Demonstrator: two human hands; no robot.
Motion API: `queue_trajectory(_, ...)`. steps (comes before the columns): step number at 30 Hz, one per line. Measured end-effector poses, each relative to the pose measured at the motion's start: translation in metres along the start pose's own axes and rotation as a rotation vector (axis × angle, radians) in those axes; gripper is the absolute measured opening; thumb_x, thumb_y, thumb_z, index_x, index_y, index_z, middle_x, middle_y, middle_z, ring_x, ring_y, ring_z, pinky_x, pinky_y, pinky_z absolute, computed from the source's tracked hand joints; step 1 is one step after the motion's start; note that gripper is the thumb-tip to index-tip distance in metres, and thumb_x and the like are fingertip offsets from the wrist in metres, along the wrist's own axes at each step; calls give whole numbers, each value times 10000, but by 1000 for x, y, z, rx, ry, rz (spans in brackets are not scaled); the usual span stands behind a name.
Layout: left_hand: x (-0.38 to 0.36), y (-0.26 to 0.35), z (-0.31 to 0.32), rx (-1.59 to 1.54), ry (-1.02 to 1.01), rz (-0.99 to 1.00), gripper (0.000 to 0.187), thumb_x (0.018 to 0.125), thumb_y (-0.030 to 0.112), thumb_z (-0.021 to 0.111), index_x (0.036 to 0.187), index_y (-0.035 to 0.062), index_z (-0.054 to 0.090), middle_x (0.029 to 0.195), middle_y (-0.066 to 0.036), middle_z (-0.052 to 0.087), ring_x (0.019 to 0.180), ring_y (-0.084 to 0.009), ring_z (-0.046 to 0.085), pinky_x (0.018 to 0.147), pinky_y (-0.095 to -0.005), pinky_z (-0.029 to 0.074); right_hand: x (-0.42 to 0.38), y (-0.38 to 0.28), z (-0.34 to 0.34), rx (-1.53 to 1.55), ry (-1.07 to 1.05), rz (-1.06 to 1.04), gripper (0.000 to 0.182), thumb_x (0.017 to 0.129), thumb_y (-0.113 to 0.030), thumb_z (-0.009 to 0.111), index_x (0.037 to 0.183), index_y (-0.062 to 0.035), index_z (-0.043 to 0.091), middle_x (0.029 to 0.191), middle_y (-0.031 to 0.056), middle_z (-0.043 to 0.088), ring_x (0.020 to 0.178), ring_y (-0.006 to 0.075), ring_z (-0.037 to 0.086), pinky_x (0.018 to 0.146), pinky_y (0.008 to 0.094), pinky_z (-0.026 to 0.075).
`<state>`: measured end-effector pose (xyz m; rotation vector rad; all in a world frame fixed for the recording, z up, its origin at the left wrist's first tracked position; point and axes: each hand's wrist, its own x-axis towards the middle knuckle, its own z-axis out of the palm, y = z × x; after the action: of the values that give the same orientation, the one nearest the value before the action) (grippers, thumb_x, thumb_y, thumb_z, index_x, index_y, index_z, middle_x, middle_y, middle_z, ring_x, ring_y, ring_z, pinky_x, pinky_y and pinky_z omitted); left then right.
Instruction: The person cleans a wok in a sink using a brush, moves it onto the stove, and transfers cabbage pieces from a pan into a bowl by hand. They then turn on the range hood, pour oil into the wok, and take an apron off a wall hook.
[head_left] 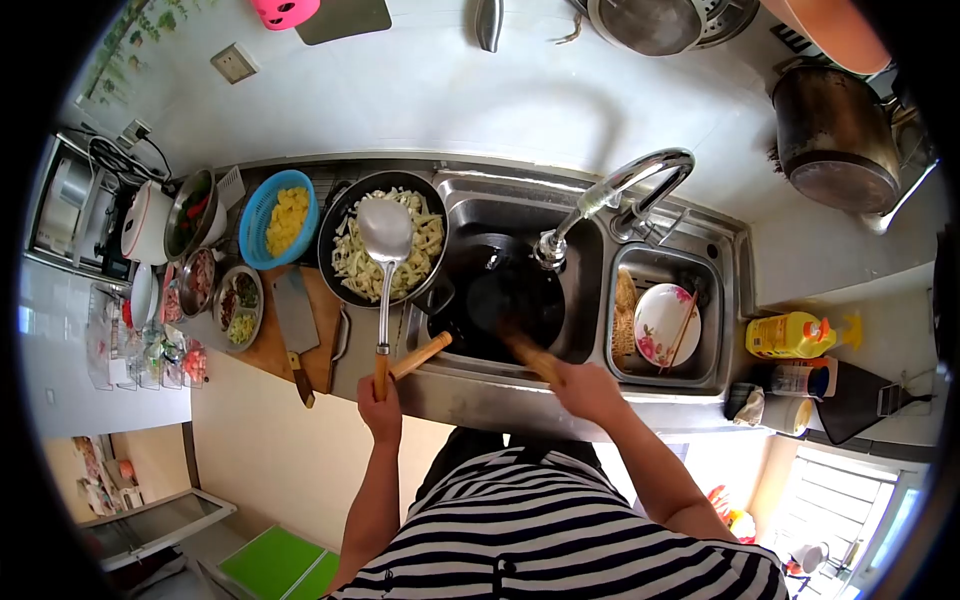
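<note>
Left hand (380, 416): closed around the spatula (385, 232) handle, beside the wok handle (422, 355)
Right hand (590, 393): clamped on a blurred wooden-handled tool (536, 360)
Wok (535, 298): lay in the larger basin (583, 290)
Pan (345, 284): held chopped food (425, 245), beside that basin

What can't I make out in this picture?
All in the head view:
- Far end of the tool in the right hand: blurred.
- Some food in the pan: hidden by the spatula.
- Small print on the yellow bottle: too small.
</note>
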<state>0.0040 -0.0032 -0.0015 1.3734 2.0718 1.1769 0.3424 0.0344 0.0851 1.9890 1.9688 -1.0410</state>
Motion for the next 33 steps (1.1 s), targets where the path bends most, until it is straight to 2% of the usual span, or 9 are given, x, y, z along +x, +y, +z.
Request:
queue_trajectory(2, 2, 1, 2, -24, 15, -14, 119, 842, 71, 626, 914, 8, 554, 839, -111, 563, 745, -227, 541, 706, -326, 451, 9, -22, 1, 51, -22, -139, 402, 849, -330, 587, 1186, -122, 519, 848, 215, 654, 811, 405, 637, 722, 499, 511)
queue_trajectory(4, 3, 4, 5, -14, 19, -23, 124, 841, 71, 626, 918, 8, 553, 842, -110, 565, 750, -226, 544, 707, -323, 451, 50, -28, 15, 397, 215, -178, 387, 860, -344, 572, 1168, -116, 522, 831, 245, 644, 796, 431, 629, 737, 510, 504)
queue_trajectory(10, 1, 8, 5, 1, 41, -21, 132, 831, 60, 622, 925, 4, 548, 832, -107, 559, 732, -208, 533, 691, -316, 447, 48, 21, 47, 54, 180, 224, 398, 896, -369, 503, 1236, -162, 477, 831, 243, 647, 811, 432, 630, 748, 535, 494)
queue_trajectory(13, -4, 14, 0, -32, -17, -58, 119, 829, 48, 608, 917, 3, 542, 819, -99, 553, 714, -193, 520, 677, -310, 442, 5, 3, 28, 98, -40, -13, 405, 900, -388, 475, 1272, -227, 479, 878, 218, 655, 849, 409, 634, 771, 528, 492)
queue_trajectory(21, -15, 37, -4, -102, -59, -44, 103, 821, 30, 595, 903, 4, 538, 790, -79, 544, 710, -170, 513, 667, -288, 432, 14, 33, -25, -69, 27, 181, 383, 892, -365, 489, 1253, -243, 527, 901, 197, 654, 840, 382, 631, 773, 494, 489)
queue_trajectory(26, -18, 59, -6, -121, -87, -30, 92, 820, 19, 591, 892, 6, 535, 796, -75, 541, 709, -165, 514, 668, -287, 431, 8, 10, -13, 94, 38, -156, 358, 880, -335, 512, 1212, -207, 546, 857, 174, 665, 805, 383, 643, 728, 479, 510)
queue_trajectory(28, -17, 64, -6, -132, -89, -14, 89, 819, 16, 592, 885, 7, 533, 796, -74, 537, 708, -166, 515, 667, -285, 431, 46, 26, 23, 106, 9, -135, 402, 890, -368, 516, 1273, -250, 496, 872, 186, 657, 843, 371, 635, 724, 485, 504)
queue_trajectory(30, -13, 71, -9, -117, -83, 45, 82, 817, 4, 594, 868, 9, 531, 799, -74, 530, 704, -171, 518, 664, -281, 430, 70, 45, 28, -88, 91, 156, 446, 892, -379, 515, 1317, -258, 458, 884, 180, 661, 847, 376, 642, 729, 494, 509)
queue_trajectory(33, -12, 83, -8, -102, -69, 143, 78, 817, -7, 595, 859, 10, 531, 803, -75, 528, 704, -176, 520, 661, -280, 430, 44, 32, -1, -52, 148, 176, 470, 895, -383, 507, 1346, -282, 421, 890, 189, 658, 849, 385, 644, 728, 490, 516)
